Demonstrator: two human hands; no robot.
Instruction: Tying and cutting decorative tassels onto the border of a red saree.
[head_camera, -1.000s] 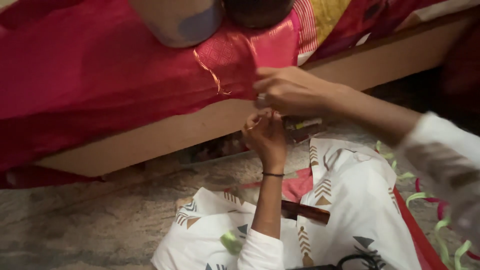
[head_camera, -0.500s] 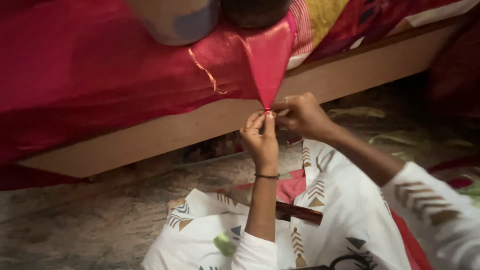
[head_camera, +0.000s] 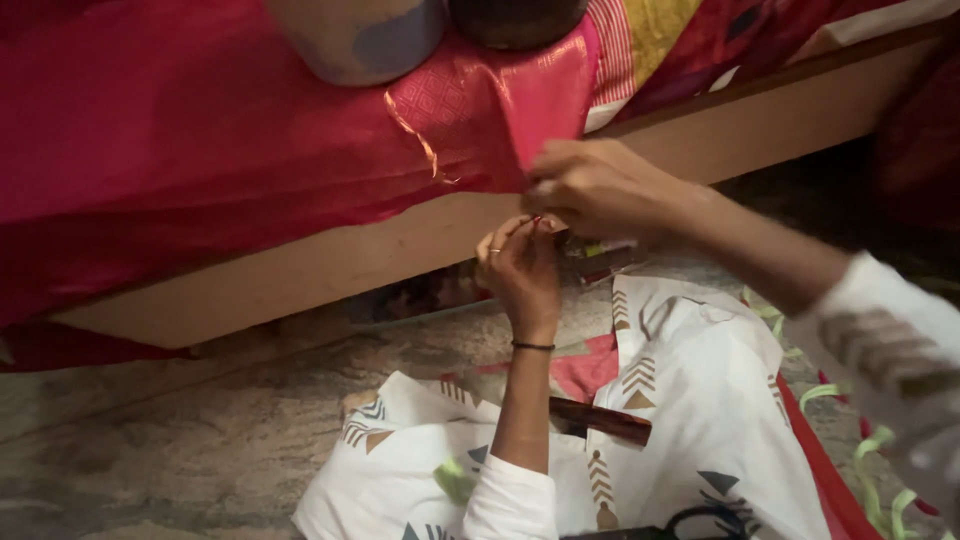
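Red silky fabric (head_camera: 200, 150) draped over a low wooden bed edge (head_camera: 300, 270), spread across the left and middle of the frame, with one woven, gold-shimmering corner hanging down at centre. Judged light, soft, slippery and easily snagged; best taken at the hem or corner with fingertips, not by the middle of the sheet. A gold thread trim (head_camera: 420, 140) ran loose along the patterned part. Two rounded vessels sat on the fabric at top: one grey pot (head_camera: 360, 35), one dark pot (head_camera: 515, 15). Left hand (head_camera: 520, 265) was raised below the corner, fingertips pinched together on something tiny near the fabric edge; what exactly could not be told. One dark bangle (head_camera: 532, 346) on that wrist. Right hand (head_camera: 600, 190) was closed on the hanging corner of the fabric, fingers clamped over the fold, just above and touching the left fingertips. Lower down, one dark red-brown stick-like object (head_camera: 600, 420) lay on the lap, on the white patterned garment (head_camera: 690, 400). Green ribbon strips (head_camera: 870, 470) lay scattered at right on the floor, several, count unclear. Stone-patterned floor (head_camera: 150, 450) at lower left.
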